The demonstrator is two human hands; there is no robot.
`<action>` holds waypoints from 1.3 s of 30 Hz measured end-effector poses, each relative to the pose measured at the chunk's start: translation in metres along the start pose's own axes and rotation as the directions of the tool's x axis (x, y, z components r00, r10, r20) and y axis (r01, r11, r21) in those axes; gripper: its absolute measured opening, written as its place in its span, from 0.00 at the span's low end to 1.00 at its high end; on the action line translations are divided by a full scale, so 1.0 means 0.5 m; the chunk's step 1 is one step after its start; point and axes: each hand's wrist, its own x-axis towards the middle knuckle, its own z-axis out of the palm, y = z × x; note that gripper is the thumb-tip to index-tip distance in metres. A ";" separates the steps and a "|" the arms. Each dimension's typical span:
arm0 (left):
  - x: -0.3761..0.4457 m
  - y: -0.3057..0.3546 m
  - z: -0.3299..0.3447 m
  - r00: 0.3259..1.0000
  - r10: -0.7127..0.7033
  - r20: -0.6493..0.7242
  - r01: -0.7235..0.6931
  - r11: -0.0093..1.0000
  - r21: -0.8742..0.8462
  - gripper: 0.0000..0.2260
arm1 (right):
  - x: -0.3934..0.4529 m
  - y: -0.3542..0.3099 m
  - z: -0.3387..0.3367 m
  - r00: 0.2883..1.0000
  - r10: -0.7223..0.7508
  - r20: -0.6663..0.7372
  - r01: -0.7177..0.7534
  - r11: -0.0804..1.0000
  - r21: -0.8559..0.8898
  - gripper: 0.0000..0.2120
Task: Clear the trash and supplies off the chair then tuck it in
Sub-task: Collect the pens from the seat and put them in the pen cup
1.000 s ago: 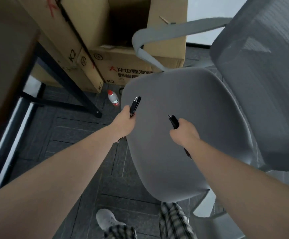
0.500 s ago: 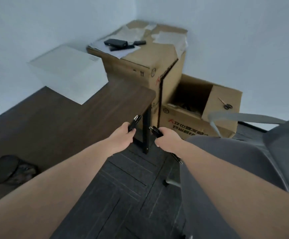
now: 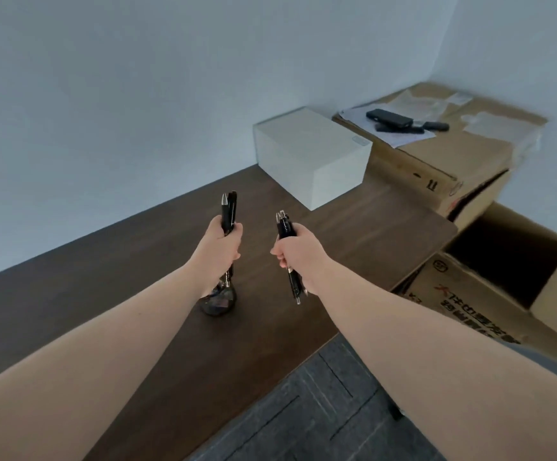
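Head view: pens held over the desk

Head camera showed each fist closed around slim black pens with silver tips. The left hand (image 3: 219,249) gripped its pens (image 3: 228,211) upright; the right hand (image 3: 298,251) gripped its pens (image 3: 285,224) mid-barrel, both above the smooth dark wooden desk (image 3: 120,261).
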 end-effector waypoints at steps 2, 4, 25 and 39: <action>0.008 -0.021 -0.037 0.999 -0.022 -0.034 0.019 0.997 -0.078 0.07 | 0.020 -0.007 0.060 1.000 -0.002 0.025 0.001 0.999 0.047 0.12; 0.018 -0.045 -0.065 0.996 -0.060 -0.072 0.047 0.985 -0.169 0.05 | 0.035 -0.013 0.110 0.999 -0.006 0.047 0.002 0.997 0.083 0.11; 0.092 -0.161 -0.093 0.971 -0.184 -0.153 0.145 0.962 -0.233 0.04 | 0.149 0.017 0.283 1.000 0.011 0.006 -0.012 0.986 0.167 0.06; 0.077 -0.159 -0.104 0.963 -0.156 -0.220 0.151 0.988 -0.041 0.06 | 0.136 0.033 0.275 0.998 -0.060 0.009 0.060 0.996 -0.064 0.11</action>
